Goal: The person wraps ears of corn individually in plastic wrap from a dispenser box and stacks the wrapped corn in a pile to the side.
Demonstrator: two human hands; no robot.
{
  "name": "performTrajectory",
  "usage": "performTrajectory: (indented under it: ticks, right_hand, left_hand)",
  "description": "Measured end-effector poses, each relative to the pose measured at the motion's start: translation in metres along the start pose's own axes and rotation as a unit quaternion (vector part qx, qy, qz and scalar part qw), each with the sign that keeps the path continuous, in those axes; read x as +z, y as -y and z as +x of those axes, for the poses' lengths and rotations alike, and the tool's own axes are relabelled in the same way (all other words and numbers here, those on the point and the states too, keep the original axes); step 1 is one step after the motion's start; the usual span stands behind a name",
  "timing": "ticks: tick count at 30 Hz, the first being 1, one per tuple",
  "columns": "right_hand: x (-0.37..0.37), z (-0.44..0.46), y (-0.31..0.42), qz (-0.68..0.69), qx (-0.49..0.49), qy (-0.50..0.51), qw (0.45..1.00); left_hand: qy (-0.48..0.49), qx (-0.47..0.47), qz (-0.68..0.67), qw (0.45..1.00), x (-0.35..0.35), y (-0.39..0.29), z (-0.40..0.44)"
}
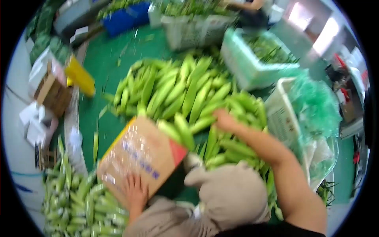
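Note:
My left hand (137, 190) lies flat with its fingers spread on a cardboard box (148, 138) that has blue print and shiny clear tape. A large heap of green ears of corn in their husks (169, 89) covers the floor in front of me. Stretched out over the heap, my right hand (224, 119) has its fingers closed at the end of one ear of corn (202, 124); blur softens the fingertips. A few ears touch the far right edge of the box.
At the lower left are many film-wrapped green ears (85, 205). A white crate with green plastic bags (314, 106) stands on the right, behind it a foam box of greens (244, 67). A crate of leaves (193, 31) and another person's arm (250, 5) are at the back.

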State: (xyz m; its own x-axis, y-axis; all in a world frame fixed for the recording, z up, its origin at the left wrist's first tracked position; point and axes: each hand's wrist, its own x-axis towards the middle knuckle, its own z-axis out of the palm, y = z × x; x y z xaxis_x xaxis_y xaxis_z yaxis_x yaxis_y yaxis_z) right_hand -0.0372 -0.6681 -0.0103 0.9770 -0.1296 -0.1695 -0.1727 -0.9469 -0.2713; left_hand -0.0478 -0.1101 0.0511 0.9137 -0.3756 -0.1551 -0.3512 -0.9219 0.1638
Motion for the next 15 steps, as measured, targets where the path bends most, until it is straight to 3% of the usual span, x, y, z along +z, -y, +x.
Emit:
performTrajectory:
  ticks: [1,5,6,7,8,9,10,12,14,15]
  right_hand:
    - [-0.02,-0.002,0.016,-0.021,0.014,-0.054,0.998]
    - [0.015,0.063,0.02,0.027,0.194,0.054,0.979]
    - [0.044,0.079,0.011,-0.04,0.189,0.057,0.98]
    - [0.049,0.064,0.025,-0.044,0.178,-0.028,0.983]
    - [0.057,0.073,0.025,-0.064,0.135,-0.009,0.989]
    - [0.057,0.069,0.054,-0.047,0.123,-0.101,0.986]
    - [0.067,0.076,0.071,0.095,0.206,-0.156,0.961]
    - [0.11,0.085,0.098,0.292,0.397,-0.137,0.86]
    - [0.156,0.063,0.131,0.232,0.366,0.0,0.901]
    - [0.161,0.052,0.144,0.255,0.364,-0.032,0.895]
  left_hand:
    - [-0.073,0.036,0.069,0.994,0.006,0.002,-0.005]
    - [-0.039,-0.007,0.017,0.999,0.022,0.009,-0.013]
    - [-0.048,-0.009,-0.006,0.999,0.033,0.009,-0.015]
    - [-0.063,-0.014,-0.028,0.998,0.044,0.012,-0.017]
    - [-0.09,0.0,-0.012,0.996,0.061,0.017,-0.021]
    - [-0.116,0.005,0.017,0.993,0.07,0.022,-0.021]
    - [-0.134,0.015,0.044,0.99,0.058,0.018,-0.015]
    - [-0.142,0.04,0.107,0.983,0.029,0.006,-0.019]
    - [-0.125,0.019,0.034,0.991,0.037,0.006,-0.015]
    - [-0.137,0.02,0.028,0.99,0.041,0.005,-0.017]
